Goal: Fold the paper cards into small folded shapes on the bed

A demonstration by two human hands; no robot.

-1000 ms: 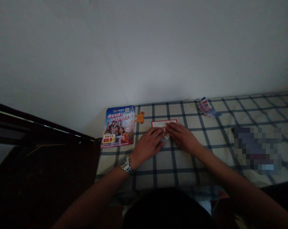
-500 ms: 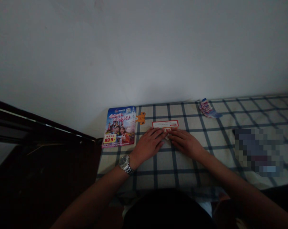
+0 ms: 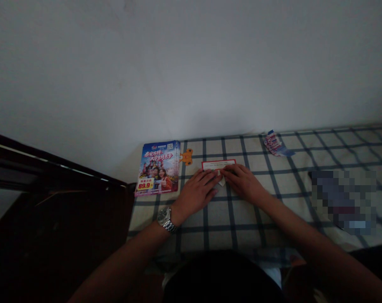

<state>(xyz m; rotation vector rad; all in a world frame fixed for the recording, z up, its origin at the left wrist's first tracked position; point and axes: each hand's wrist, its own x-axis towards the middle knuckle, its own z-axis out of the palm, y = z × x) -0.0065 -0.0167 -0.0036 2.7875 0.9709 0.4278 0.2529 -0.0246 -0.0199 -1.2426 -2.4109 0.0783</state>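
Observation:
A small white paper with a red border (image 3: pixel 213 164) lies on the checked cloth (image 3: pixel 273 189), partly folded, and both of my hands press on it. My left hand (image 3: pixel 197 191), with a metal watch on its wrist, lies flat with its fingers stretched over the paper's left part. My right hand (image 3: pixel 243 182) lies flat over the right part, its fingertips meeting the left hand's at the fold. A white folded corner shows between the hands. Most of the paper is hidden under my fingers.
A stack of colourful leaflets (image 3: pixel 158 167) lies to the left, with a small orange figure (image 3: pixel 186 156) beside it. A folded paper piece (image 3: pixel 274 143) rests near the wall at the back right. A dark wooden bed frame (image 3: pixel 52 202) borders the left.
My right hand has shifted slightly up and left along the paper's fold. The left hand has barely moved.

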